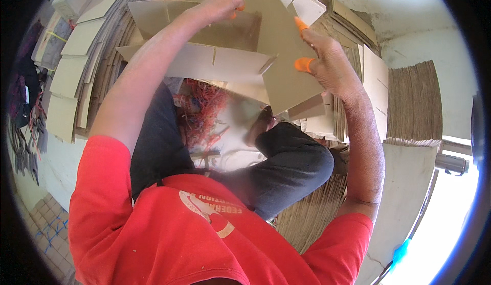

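Note:
My right hand point(330, 62), with orange finger covers on its thumb and a finger, grips the right side of a tall brown cardboard sheet point(286, 75). That sheet stands tilted among slotted cardboard pieces. My left hand point(225, 5) is closed beside the sheet's upper left edge, with orange showing at its fingertips; what it pinches is hidden. Below it, a slotted cardboard strip point(220, 62) runs crosswise in front of another cardboard panel point(217, 32). These pieces meet the tall sheet at its left side.
Stacks of flat cardboard stand at the right point(415, 101) and beneath my bent leg point(312, 213). More cardboard pieces point(69, 75) lean in a row at the left. Shredded red strips point(204, 106) lie on the floor between my legs. A bright opening point(440, 218) is at the lower right.

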`<state>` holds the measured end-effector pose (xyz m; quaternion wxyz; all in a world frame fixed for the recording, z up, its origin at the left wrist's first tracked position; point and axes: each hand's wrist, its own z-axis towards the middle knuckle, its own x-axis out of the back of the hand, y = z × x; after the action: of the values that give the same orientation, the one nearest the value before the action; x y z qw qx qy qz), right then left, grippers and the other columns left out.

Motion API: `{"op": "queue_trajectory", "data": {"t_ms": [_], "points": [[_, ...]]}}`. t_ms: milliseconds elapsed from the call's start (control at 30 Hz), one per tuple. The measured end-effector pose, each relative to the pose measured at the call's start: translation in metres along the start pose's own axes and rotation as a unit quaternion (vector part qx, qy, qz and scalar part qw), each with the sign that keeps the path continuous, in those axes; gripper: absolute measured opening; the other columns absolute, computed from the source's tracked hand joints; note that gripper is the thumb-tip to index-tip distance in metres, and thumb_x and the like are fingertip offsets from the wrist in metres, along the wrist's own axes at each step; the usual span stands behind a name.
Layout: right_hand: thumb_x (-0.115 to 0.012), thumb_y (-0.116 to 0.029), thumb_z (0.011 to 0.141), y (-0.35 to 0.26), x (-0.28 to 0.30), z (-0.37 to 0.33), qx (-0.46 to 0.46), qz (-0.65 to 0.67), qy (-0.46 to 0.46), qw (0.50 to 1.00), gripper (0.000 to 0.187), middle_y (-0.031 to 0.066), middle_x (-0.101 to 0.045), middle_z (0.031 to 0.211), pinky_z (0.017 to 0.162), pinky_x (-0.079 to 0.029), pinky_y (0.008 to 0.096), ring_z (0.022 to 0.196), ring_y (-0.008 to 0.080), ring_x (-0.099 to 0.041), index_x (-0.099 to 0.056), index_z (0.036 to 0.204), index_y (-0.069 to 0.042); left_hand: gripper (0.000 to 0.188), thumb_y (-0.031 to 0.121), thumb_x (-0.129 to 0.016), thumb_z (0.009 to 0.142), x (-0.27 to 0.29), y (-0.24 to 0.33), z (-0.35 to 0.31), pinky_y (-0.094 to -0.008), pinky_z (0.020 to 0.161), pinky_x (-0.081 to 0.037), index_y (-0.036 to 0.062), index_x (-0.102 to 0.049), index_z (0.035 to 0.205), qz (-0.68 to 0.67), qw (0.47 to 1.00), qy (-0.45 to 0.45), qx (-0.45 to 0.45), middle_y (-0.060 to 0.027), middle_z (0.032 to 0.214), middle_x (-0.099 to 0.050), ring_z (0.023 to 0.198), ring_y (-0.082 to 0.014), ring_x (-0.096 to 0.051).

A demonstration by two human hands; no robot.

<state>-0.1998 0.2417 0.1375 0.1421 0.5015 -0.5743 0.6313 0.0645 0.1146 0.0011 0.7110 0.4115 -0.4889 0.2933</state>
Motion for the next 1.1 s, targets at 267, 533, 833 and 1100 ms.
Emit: {"op": "queue_trajectory", "data": {"t_ms": [267, 533, 833, 1100], "points": [[-0.067, 0.006, 0.077, 0.008, -0.018, -0.003, 0.037, -0.083, 0.051, 0.995, 0.07, 0.0228, -0.061, 0.12, 0.095, -0.045, 0.0362, 0.111, 0.0341, -0.059, -0.041, 0.142, -0.002, 0.015, 0.008, -0.069, 0.077, 0.008, 0.037, -0.043, -0.0465, 0.073, -0.05, 0.0019, -0.066, 0.09, -0.005, 0.985, 0.168, -0.043, -0.0181, 0.083, -0.064, 0.087, -0.0374, -0.063], [-0.062, 0.004, 0.08, 0.015, -0.023, 0.014, 0.167, -0.121, 0.114, 0.972, 0.069, 0.0198, -0.065, 0.114, 0.069, -0.054, 0.0342, 0.094, 0.0315, -0.067, -0.038, 0.144, -0.003, 0.01, 0.011, -0.07, 0.075, -0.005, 0.094, -0.097, -0.0497, 0.068, -0.049, 0.0037, -0.065, 0.08, -0.029, 0.999, -0.018, -0.016, -0.0202, 0.076, -0.064, 0.078, -0.04, -0.063], [-0.064, -0.005, 0.082, 0.046, -0.075, -0.025, 0.022, -0.154, 0.029, 0.987, 0.048, 0.0244, -0.066, 0.089, 0.067, -0.054, 0.0425, 0.08, 0.0384, -0.067, -0.052, 0.128, -0.001, 0.012, 0.012, -0.072, 0.075, -0.003, 0.088, -0.077, -0.0474, 0.066, -0.049, 0.0028, -0.066, 0.081, -0.03, 0.995, -0.043, -0.08, -0.0176, 0.075, -0.064, 0.079, -0.0381, -0.063], [-0.064, -0.041, 0.089, 0.159, 0.006, -0.11, -0.188, -0.458, 0.367, 0.788, 0.06, 0.0183, -0.061, 0.116, 0.089, -0.049, 0.0462, 0.107, 0.0361, -0.057, -0.05, 0.132, -0.001, 0.023, 0.023, -0.075, 0.076, -0.014, 0.138, -0.049, -0.041, 0.077, -0.049, 0.0037, -0.069, 0.088, -0.115, 0.979, 0.113, -0.126, -0.0127, 0.08, -0.066, 0.086, -0.0301, -0.062]]}}
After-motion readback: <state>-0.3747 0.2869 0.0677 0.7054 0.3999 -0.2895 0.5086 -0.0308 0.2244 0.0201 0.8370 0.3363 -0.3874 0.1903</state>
